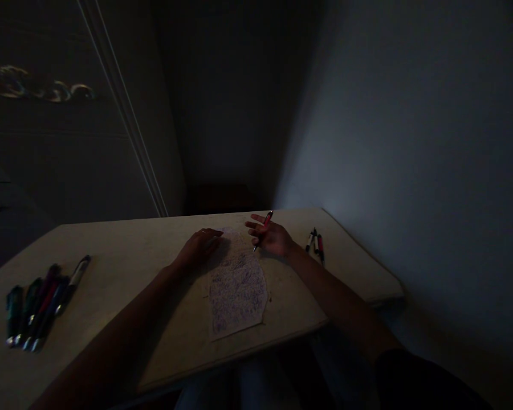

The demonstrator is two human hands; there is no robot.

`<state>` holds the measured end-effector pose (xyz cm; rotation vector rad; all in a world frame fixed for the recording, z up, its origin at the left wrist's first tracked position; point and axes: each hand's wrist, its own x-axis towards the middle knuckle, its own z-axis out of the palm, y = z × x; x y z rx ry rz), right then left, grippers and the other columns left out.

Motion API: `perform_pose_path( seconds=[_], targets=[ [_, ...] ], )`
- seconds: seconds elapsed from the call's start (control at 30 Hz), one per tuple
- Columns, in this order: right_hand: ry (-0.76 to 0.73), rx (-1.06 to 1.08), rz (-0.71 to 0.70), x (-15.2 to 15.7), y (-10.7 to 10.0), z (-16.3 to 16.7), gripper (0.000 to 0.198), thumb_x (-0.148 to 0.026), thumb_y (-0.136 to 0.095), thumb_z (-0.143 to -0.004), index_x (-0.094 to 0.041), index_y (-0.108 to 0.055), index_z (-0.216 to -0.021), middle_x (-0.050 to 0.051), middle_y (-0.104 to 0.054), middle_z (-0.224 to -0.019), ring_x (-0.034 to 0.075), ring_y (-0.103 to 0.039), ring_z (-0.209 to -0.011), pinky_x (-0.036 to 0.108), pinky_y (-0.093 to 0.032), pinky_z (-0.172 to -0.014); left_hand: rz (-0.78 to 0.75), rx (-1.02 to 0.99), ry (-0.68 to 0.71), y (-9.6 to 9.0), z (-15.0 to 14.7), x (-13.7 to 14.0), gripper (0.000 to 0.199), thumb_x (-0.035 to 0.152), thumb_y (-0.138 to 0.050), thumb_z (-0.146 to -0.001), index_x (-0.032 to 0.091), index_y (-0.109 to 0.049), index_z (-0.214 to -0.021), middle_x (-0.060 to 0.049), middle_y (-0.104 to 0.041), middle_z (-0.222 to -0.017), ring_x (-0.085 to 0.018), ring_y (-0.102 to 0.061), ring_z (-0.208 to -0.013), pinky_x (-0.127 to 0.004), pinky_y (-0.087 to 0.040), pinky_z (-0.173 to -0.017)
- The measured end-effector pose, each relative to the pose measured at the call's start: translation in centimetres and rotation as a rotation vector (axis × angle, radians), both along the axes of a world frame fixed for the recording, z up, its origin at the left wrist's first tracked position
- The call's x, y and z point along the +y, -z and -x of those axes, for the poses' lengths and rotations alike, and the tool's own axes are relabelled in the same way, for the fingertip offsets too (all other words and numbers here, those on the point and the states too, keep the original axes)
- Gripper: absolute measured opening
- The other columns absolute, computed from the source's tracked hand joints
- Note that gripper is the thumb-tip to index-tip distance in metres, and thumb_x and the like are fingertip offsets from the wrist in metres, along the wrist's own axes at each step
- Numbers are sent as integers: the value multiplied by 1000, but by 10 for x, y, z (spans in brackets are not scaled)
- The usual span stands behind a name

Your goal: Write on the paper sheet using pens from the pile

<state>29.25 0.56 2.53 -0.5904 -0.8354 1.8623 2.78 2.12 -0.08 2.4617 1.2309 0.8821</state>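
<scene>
A sheet of paper covered in dense purple-blue scribbled marks lies on the pale table in front of me. My left hand rests over the paper's upper left edge, palm down, with its fingers stretched out and nothing in them. Above the upper right part of the sheet, my right hand holds a red and dark pen between thumb and fingers. The pen is tilted with its tip pointing down toward the paper, while other fingers are spread. Whether the tip touches the sheet I cannot tell.
Several coloured pens lie in a group at the table's left. A few more pens lie right of my right hand. A wall runs along the right side; a dark panel with an ornate handle stands at left. The light is dim.
</scene>
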Motion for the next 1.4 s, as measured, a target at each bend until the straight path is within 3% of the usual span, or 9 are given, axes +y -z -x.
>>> perform_pose_path(
  seconds=[0.1, 0.23, 0.47, 0.73, 0.83, 0.97, 1.07, 1.23, 1.4],
  targets=[
    [6, -35, -45, 3, 9, 1, 57, 0, -60, -61, -22, -48, -111, 6, -72, -103, 20, -70, -90, 32, -55, -67, 5, -26, -17, 0, 1, 0, 42, 48, -42, -92, 19, -68, -108, -12, -71, -110, -26, -66, -103, -41, -51, -95],
    [39, -72, -131, 2, 12, 5, 64, 2, -67, -59, -25, -41, -110, 3, -72, -101, 22, -72, -90, 36, -59, -71, 27, -65, -44, 1, 2, -1, 43, 51, -43, -90, 22, -69, -107, -10, -72, -110, -27, -66, -102, -42, -51, -96],
    [315, -239, -192, -32, 4, -6, 50, -24, -87, -63, -23, -50, -97, 3, -75, -94, 18, -73, -77, 28, -60, -68, 55, -143, -62, -4, 2, 0, 46, 59, -44, -85, 24, -71, -98, -10, -73, -106, -30, -67, -100, -44, -53, -91],
    [712, -674, -161, -79, -5, -97, 39, -45, -82, -62, -16, -67, -83, 4, -72, -71, 16, -67, -54, 26, -53, -51, 31, -111, -28, -5, 0, 0, 43, 54, -43, -83, 23, -71, -93, -10, -74, -102, -30, -68, -96, -44, -53, -90],
    [812, -1088, -197, -84, -11, -142, 34, -50, -71, -70, -16, -66, -67, 2, -66, -57, 14, -60, -47, 24, -44, -46, 25, -111, -23, -2, 0, 3, 41, 53, -44, -82, 24, -72, -91, -10, -74, -101, -30, -68, -95, -42, -54, -89],
    [811, -1714, -306, -81, -10, -178, 40, -46, -64, -77, -18, -60, -49, 1, -58, -47, 13, -55, -49, 23, -31, -48, 26, -119, -29, 0, 0, 6, 41, 53, -44, -82, 25, -72, -90, -8, -74, -101, -29, -68, -97, -41, -52, -91],
    [728, -1977, -237, -77, -5, -184, 42, -45, -59, -84, -17, -64, -53, 6, -65, -56, 15, -58, -56, 24, -29, -50, 50, -104, -38, -3, 0, 4, 41, 53, -44, -81, 24, -71, -90, -8, -74, -101, -29, -67, -97, -41, -52, -91],
    [637, -2097, -71, -76, -2, -172, 46, -47, -48, -93, -13, -74, -76, 14, -74, -83, 18, -65, -73, 26, -31, -55, 60, -98, -54, -7, -1, -1, 42, 50, -43, -82, 20, -72, -90, -11, -74, -100, -29, -67, -96, -41, -51, -92],
    [768, -1981, -240, -83, -10, -150, 56, -51, -34, -96, -16, -67, -66, 10, -69, -69, 18, -62, -65, 27, -31, -56, 3, -152, -39, -2, 0, 3, 37, 47, -47, -83, 22, -73, -87, -9, -73, -95, -28, -67, -92, -40, -51, -90]
  ],
)
